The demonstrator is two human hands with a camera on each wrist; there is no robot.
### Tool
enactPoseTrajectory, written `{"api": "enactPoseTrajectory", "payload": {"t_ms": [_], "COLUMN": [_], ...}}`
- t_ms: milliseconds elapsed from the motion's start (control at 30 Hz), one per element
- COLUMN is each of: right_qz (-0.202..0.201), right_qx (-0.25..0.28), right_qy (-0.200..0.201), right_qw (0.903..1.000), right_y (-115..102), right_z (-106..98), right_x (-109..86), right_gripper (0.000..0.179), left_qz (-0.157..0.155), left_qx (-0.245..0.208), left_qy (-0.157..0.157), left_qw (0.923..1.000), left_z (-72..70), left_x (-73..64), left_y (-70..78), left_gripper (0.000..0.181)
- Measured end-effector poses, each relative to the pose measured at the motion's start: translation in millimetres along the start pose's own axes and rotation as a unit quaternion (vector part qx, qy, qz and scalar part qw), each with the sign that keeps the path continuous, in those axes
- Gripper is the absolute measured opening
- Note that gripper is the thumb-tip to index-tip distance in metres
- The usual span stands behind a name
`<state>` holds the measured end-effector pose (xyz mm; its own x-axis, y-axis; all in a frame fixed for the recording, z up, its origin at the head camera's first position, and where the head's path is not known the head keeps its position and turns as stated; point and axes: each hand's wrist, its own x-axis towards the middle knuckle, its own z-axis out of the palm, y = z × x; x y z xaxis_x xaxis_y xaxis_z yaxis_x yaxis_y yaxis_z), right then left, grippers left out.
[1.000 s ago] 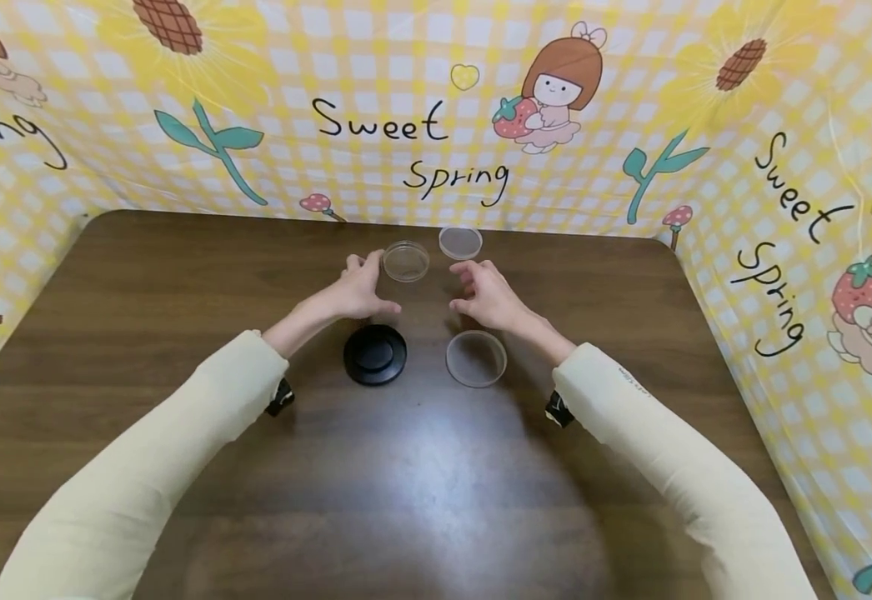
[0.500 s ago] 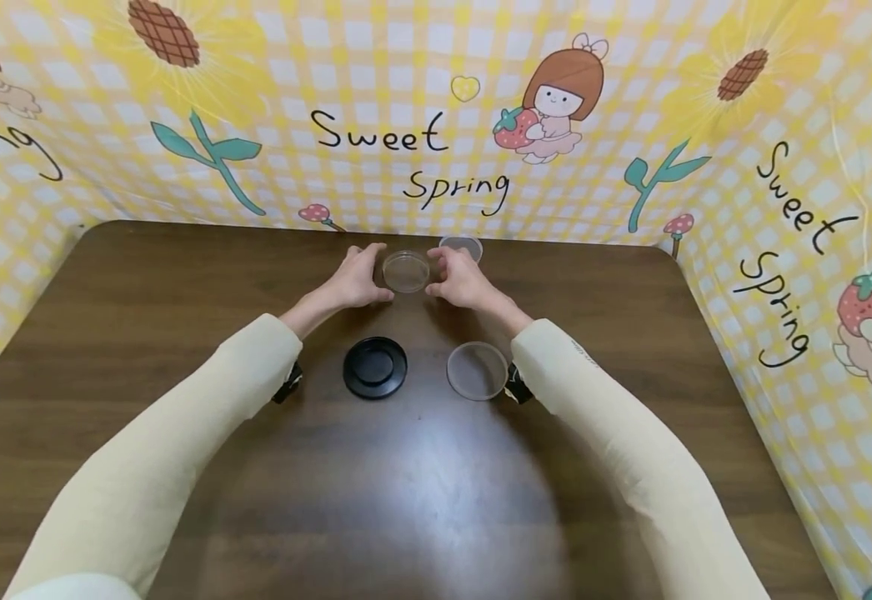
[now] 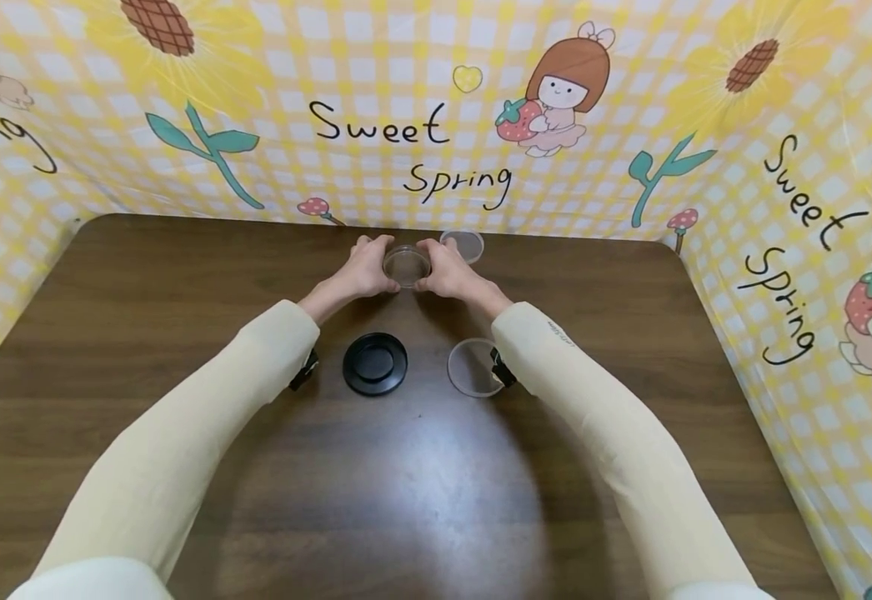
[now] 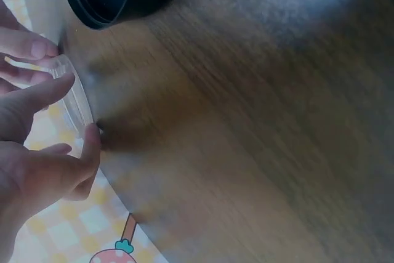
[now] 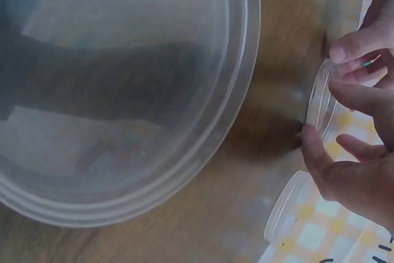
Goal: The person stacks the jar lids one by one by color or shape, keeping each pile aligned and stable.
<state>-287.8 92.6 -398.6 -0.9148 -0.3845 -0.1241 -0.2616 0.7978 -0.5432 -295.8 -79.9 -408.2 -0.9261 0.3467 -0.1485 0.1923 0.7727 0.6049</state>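
Between half-curled fingers of the left hand (image 3: pixel 366 270) and right hand (image 3: pixel 448 270), the clear dish (image 3: pixel 407 268) is gripped; pressure is best balanced.

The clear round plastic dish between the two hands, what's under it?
Through the clear round plastic dish, the head view shows only brown wooden table. The left hand and right hand cover parts of its sides, so what's under there can't be seen.

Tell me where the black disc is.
In the head view, the black disc lies on the table, left of centre, with the large clear disc to its right.
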Motion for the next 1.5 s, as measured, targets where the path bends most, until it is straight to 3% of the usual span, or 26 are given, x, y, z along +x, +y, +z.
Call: {"api": "enactPoseTrajectory", "payload": {"t_ms": [567,1367,1500], "right_qz": [0.034,0.02,0.021], "right_qx": [-0.022,-0.014,-0.009], "right_qy": [-0.022,-0.014,-0.02], "right_qw": [0.9989,0.9996,0.9995], "right_y": [-5,-4,-4], "right_z": [2,0,2], "right_x": [11.5,8.8,6.5], "right_gripper": [0.07,0.068,0.067], "left_qz": [0.006,0.017,0.009], "left_qx": [0.008,-0.028,-0.033], "left_qy": [-0.006,0.008,-0.004], "left_qw": [0.9999,0.9994,0.9994], "left_z": [-2.1,-4.6,-2.3], "left_x": [5.9,-0.3,-3.1], "left_y": [-3.9,-7.2,-8.1], "left_gripper": [0.069,0.066,0.066]}}
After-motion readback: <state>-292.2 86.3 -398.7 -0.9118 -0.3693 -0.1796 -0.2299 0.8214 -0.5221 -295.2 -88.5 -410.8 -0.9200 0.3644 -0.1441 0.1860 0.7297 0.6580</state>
